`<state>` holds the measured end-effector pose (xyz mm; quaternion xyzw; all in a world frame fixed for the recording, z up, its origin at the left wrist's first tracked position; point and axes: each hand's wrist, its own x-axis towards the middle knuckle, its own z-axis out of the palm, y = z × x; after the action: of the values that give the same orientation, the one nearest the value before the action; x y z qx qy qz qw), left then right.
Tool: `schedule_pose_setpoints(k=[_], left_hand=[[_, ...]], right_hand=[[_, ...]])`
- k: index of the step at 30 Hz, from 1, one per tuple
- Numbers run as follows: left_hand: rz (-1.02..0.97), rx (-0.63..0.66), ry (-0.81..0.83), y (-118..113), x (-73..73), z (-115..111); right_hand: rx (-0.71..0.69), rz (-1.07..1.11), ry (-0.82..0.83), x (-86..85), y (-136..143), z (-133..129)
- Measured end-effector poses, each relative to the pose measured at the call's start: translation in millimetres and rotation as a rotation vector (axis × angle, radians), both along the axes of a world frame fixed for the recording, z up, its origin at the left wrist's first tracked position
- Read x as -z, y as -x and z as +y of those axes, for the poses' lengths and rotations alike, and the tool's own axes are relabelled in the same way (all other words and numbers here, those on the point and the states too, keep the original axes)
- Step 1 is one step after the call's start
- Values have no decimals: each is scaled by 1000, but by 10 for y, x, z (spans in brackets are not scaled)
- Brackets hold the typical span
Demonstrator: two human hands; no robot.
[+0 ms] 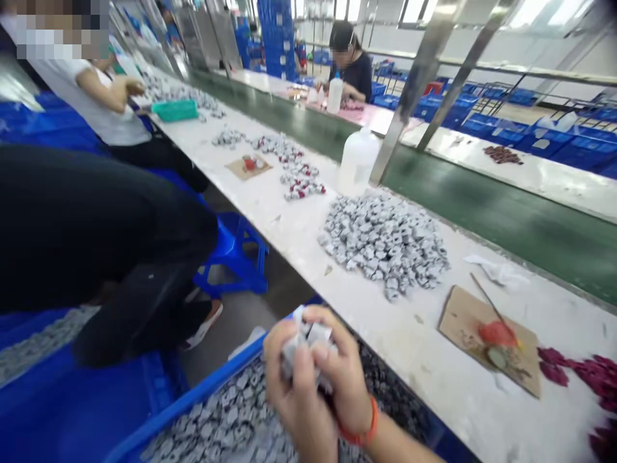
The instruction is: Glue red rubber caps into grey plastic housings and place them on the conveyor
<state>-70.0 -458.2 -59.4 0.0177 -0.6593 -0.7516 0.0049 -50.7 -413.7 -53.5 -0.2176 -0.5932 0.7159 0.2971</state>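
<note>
My left hand (294, 379) and my right hand (340, 366) are cupped together around several small grey pieces (318, 334). An orange band circles my right wrist. Both hands are above a blue bin (187, 405) filled with similar grey pieces (226, 411), beside the near edge of the white table (308, 251). A large heap of grey pieces (385, 241) lies on the table ahead of my hands. To its right, a cardboard piece (463, 312) carries a red blob (496, 333) and a thin stick (486, 296).
Dark red pieces (590, 376) lie at the right. A white jug (359, 157) stands behind the heap near a metal post (405, 90). A person in dark trousers (144, 244) is close at left, near a blue stool (231, 254). Other people sit farther along.
</note>
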Motion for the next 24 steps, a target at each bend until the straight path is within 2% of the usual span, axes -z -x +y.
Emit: schedule_pose_setpoints(k=[2, 3, 5, 8, 10, 12, 14, 17, 19, 21, 23, 24], left_hand=[[47, 106, -69, 217, -305, 702], [66, 158, -102, 315, -407, 1054], [79, 229, -148, 487, -502, 1711], [58, 245, -136, 707, -421, 2447], [49, 251, -68, 846, -286, 2719], [54, 274, 33, 979, -145, 2832], [73, 319, 145, 1093, -30, 2843], [118, 406, 278, 1201, 60, 2812], [150, 451, 332, 1239, 49, 2800], [177, 467, 357, 1263, -27, 2751], [205, 451, 354, 1274, -144, 2584], [221, 427, 346, 1269, -197, 2433]], right_hand=[[80, 25, -82, -332, 168, 638], [116, 31, -126, -432, 255, 954], [185, 15, -217, -519, 430, 1543], [233, -85, -366, -468, 654, 2259], [217, -179, -456, -391, 745, 2600], [179, -262, -533, -314, 786, 2837], [132, -321, -588, -243, 789, 2987], [92, -365, -630, -158, 768, 3110], [100, -372, -638, -146, 755, 3180], [139, -362, -635, -207, 726, 3267], [211, -331, -623, -353, 639, 3328], [261, -305, -613, -448, 559, 3316]])
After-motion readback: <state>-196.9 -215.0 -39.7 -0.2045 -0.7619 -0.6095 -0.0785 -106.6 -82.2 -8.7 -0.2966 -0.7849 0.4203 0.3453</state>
